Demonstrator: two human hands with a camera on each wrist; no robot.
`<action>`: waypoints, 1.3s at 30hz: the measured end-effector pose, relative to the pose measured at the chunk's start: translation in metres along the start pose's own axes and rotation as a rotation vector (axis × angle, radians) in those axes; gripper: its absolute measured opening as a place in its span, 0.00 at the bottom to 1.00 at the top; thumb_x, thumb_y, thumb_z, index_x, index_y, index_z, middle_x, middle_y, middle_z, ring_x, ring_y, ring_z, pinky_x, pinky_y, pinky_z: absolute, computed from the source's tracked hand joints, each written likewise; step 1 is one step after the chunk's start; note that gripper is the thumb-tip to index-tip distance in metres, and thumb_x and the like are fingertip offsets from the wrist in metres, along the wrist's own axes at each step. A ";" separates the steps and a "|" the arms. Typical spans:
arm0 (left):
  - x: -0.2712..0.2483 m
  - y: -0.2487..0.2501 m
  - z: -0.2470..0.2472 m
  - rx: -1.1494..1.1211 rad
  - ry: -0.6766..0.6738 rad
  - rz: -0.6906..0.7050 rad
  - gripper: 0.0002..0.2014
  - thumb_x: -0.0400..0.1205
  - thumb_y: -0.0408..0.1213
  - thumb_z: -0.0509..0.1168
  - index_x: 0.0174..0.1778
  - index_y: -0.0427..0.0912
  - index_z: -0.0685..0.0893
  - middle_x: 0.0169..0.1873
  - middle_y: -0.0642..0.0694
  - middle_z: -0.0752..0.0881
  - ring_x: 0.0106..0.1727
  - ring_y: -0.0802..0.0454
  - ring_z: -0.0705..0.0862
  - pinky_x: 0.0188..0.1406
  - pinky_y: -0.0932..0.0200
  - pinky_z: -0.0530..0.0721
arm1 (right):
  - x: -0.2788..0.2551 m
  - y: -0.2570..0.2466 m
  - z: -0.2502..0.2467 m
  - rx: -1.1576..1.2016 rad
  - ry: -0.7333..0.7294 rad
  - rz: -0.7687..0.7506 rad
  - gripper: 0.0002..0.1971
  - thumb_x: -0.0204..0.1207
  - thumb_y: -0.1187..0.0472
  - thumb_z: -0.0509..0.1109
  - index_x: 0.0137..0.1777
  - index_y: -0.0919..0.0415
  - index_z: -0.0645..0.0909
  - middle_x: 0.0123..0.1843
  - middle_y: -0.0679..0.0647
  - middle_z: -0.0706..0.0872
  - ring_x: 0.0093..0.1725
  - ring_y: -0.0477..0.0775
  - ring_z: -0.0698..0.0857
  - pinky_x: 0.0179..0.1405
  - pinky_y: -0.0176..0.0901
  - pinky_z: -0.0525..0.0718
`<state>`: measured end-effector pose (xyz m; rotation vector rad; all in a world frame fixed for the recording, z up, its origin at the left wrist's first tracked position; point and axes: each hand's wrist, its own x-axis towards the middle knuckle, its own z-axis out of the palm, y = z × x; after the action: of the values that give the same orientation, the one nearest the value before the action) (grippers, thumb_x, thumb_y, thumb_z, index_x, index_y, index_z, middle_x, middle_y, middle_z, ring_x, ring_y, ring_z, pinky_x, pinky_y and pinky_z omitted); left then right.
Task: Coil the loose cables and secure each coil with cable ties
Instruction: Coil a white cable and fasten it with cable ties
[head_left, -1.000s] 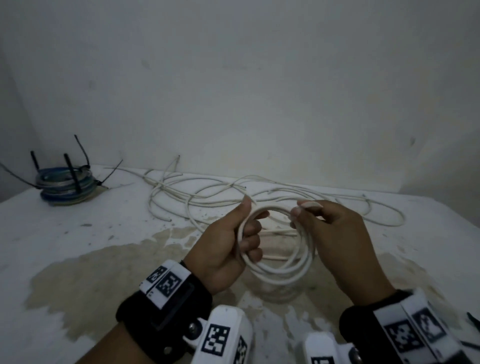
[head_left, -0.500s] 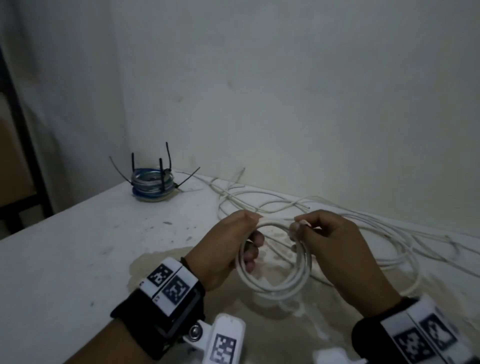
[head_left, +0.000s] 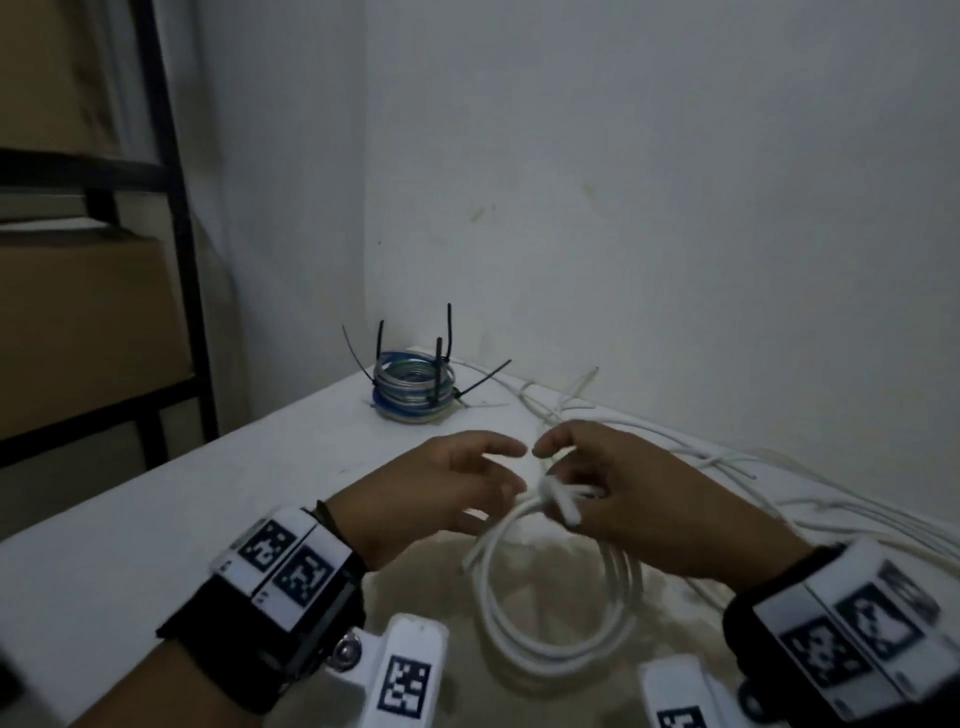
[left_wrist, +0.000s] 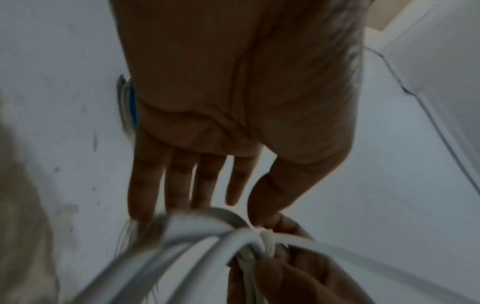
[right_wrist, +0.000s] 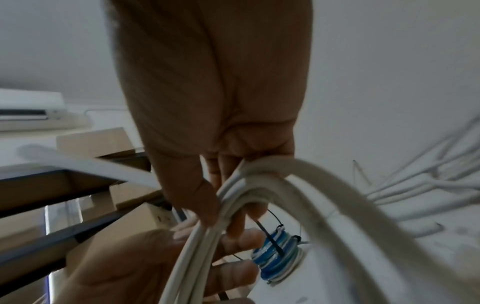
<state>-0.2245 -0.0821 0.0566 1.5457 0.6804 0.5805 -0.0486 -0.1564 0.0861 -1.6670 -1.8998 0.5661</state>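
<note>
A small white cable coil (head_left: 487, 587) hangs over the white table (head_left: 156, 519). My right hand (head_left: 558, 483) grips the top of it, with thumb and fingers curled round the bundled strands (right_wrist: 259, 185). My left hand (head_left: 511, 467) is just left of that grip, fingers straight and spread, holding nothing; the left wrist view shows its fingertips (left_wrist: 197, 203) near the coil (left_wrist: 207, 242). The rest of the white cable (head_left: 727, 457) lies loose on the table to the right. A blue and white coil (head_left: 415, 389) bound with black cable ties sits in the far corner.
A black metal shelf (head_left: 171, 208) with cardboard boxes (head_left: 78, 338) stands left of the table. White walls close in the table's back and corner. A brownish stain (head_left: 561, 561) marks the tabletop under the hanging coil.
My left hand has let go of the white coil and opened; the right hand alone now holds it, hanging lower. The head view has swung left, bringing in the shelf.
</note>
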 end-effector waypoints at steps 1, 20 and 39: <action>0.000 0.001 -0.005 0.052 -0.029 0.034 0.18 0.81 0.25 0.63 0.63 0.47 0.82 0.50 0.41 0.89 0.45 0.51 0.88 0.45 0.59 0.86 | 0.010 -0.004 0.002 -0.004 -0.048 0.006 0.12 0.71 0.56 0.75 0.49 0.45 0.75 0.41 0.41 0.90 0.39 0.44 0.87 0.42 0.43 0.84; 0.060 -0.001 -0.100 -0.385 0.731 0.385 0.05 0.80 0.28 0.67 0.48 0.39 0.87 0.37 0.43 0.89 0.36 0.52 0.87 0.41 0.58 0.89 | 0.107 0.028 0.041 0.613 0.357 0.199 0.12 0.79 0.45 0.64 0.50 0.51 0.81 0.51 0.51 0.86 0.48 0.53 0.88 0.49 0.53 0.87; 0.138 -0.036 -0.127 -0.239 1.132 0.519 0.09 0.75 0.34 0.75 0.33 0.52 0.87 0.30 0.53 0.90 0.39 0.49 0.89 0.50 0.48 0.88 | 0.191 0.028 0.082 0.676 0.199 -0.036 0.24 0.76 0.72 0.67 0.45 0.36 0.68 0.49 0.30 0.78 0.48 0.48 0.84 0.42 0.52 0.86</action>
<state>-0.2227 0.1066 0.0270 1.0592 0.9762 1.9206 -0.0962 0.0400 0.0290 -1.1891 -1.3759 0.8723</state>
